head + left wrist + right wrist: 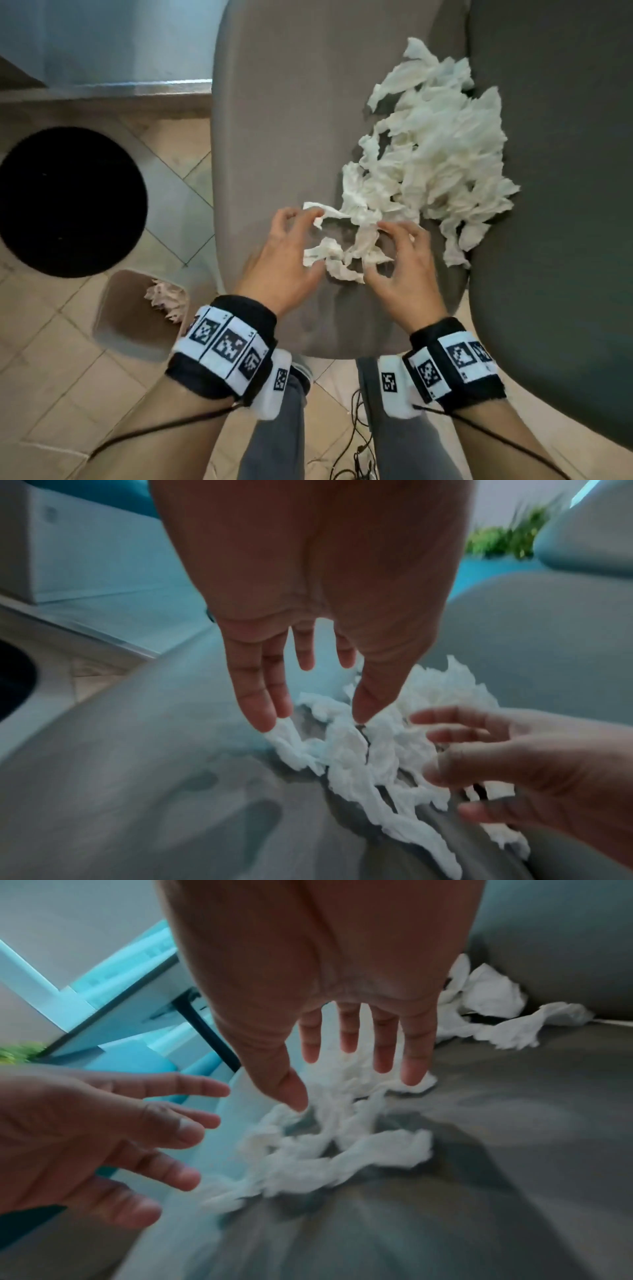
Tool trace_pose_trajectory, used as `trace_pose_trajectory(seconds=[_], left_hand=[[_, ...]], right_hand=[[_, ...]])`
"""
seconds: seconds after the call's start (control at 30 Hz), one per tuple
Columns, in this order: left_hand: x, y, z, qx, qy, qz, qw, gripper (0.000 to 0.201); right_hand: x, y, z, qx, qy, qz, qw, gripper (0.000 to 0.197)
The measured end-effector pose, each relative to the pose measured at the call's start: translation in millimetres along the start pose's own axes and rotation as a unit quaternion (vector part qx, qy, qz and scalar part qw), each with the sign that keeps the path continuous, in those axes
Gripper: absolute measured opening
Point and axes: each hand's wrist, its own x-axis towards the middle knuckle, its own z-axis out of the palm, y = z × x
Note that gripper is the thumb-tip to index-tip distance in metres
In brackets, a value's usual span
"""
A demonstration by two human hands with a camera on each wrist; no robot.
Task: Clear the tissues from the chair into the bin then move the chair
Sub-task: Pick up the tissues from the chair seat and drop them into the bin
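A large heap of crumpled white tissues (438, 154) lies on the grey-brown chair seat (274, 120), up against the dark grey backrest (555, 171). A smaller twisted clump of tissues (342, 253) lies nearer me. My left hand (301, 240) and right hand (380, 250) hover on either side of it, fingers spread and lightly bent. In the left wrist view, the left hand (313, 721) touches the clump (359, 756) with its fingertips. In the right wrist view, the right hand (352, 1093) reaches down onto the same clump (325, 1150). Neither hand grips anything.
A small brown bin (133, 329) stands on the tiled floor left of the chair, with crumpled tissue (168, 298) inside. A round black object (68, 202) sits on the floor beyond it. My legs and some cables (356, 445) are below the seat's front edge.
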Motion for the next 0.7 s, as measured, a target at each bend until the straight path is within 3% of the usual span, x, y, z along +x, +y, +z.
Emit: trace_pose_trajectory(seconds=[0.13, 0.23, 0.33, 0.43, 0.6, 0.67, 0.7], left_hand=[[42, 29, 29, 0.086, -0.042, -0.02, 0.995, 0.095], [64, 39, 44, 0.142, -0.043, 0.0, 0.989, 0.1], [76, 44, 51, 0.177, -0.02, 0.011, 0.984, 0.074], [78, 44, 54, 0.167, -0.004, 0.014, 0.986, 0.039], [68, 43, 45, 0.077, 0.08, 0.014, 0.994, 0.017], [61, 44, 38, 0.039, 0.119, 0.02, 0.992, 0.005], [57, 45, 35, 0.025, 0.139, 0.019, 0.99, 0.005]], right_hand=[[32, 22, -13, -0.058, -0.021, 0.029, 0.998, 0.095], [51, 30, -20, -0.06, -0.044, 0.045, 0.996, 0.098], [61, 36, -22, -0.054, -0.074, 0.044, 0.995, 0.09], [61, 43, -19, -0.067, -0.074, 0.015, 0.995, 0.069], [53, 56, -15, -0.015, -0.017, 0.018, 1.0, 0.021], [49, 55, -19, 0.037, -0.012, 0.031, 0.999, 0.014], [46, 53, -22, 0.05, -0.032, 0.04, 0.997, 0.02]])
